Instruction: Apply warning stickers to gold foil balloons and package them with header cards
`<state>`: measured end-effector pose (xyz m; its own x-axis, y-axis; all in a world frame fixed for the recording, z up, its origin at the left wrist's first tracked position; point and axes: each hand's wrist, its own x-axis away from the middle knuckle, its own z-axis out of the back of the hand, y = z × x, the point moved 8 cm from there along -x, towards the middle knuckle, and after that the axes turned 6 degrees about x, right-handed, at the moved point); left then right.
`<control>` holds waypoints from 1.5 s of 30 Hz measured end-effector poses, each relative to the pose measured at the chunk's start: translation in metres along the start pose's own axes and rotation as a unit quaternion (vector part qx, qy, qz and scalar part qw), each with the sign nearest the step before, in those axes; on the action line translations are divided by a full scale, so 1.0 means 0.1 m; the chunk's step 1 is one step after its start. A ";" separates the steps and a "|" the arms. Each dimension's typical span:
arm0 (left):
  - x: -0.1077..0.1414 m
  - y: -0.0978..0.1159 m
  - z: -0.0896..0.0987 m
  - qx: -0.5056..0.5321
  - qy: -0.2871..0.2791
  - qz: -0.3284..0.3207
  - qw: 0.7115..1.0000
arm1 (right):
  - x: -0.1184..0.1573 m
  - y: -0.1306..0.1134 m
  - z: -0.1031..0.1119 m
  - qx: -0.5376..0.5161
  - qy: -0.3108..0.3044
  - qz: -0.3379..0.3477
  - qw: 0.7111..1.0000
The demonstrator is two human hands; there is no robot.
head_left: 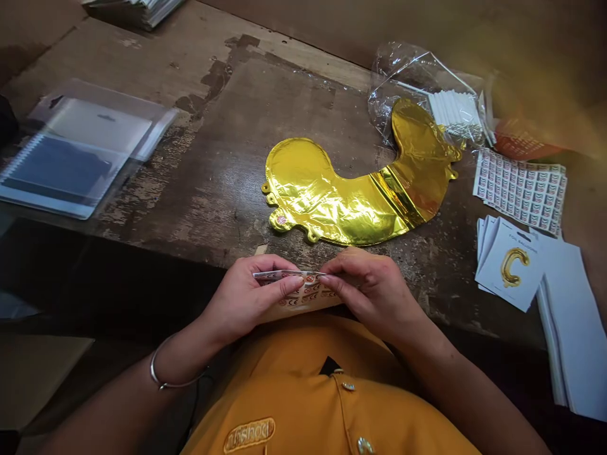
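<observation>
Both hands are at the table's front edge, close to my body. My left hand (253,291) pinches a sheet of stickers (308,294) printed with small CE marks and red warning signs. At the sheet's top edge, my right hand (367,284) has its thumb and index finger pressed together, touching the same sheet. Just beyond my hands, a flat gold foil balloon (346,196) in a curved C shape lies on the table. One of its small tabs carries a round sticker (281,220).
Clear plastic sleeves (80,151) lie at left. At right are a bag of white sticks (455,114), a sticker sheet (520,193), "Foil Balloons" cards (509,262) and a stack of white card (571,316). A paper stack (142,12) sits at the far left. A blurred yellowish shape crosses the upper right.
</observation>
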<state>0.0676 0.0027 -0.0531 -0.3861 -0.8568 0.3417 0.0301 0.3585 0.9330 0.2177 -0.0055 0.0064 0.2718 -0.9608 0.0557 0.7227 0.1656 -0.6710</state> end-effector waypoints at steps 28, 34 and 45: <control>0.00 0.03 -0.07 -0.028 -0.006 -0.043 0.999 | 0.13 -0.35 0.13 0.224 0.158 0.183 0.944; -0.02 0.01 -0.07 -0.012 0.000 -0.024 1.000 | 0.18 -0.38 0.01 0.299 0.162 0.260 0.904; -0.01 -0.09 -0.01 0.007 0.004 0.026 1.000 | 0.04 -0.06 0.42 0.042 0.239 0.020 0.970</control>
<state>0.0684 0.0007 -0.0616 -0.3771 -0.8395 0.3912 0.0372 0.4083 0.9121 0.2411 -0.0013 0.0418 -0.0106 -0.9432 -0.3321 0.7729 0.2030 -0.6012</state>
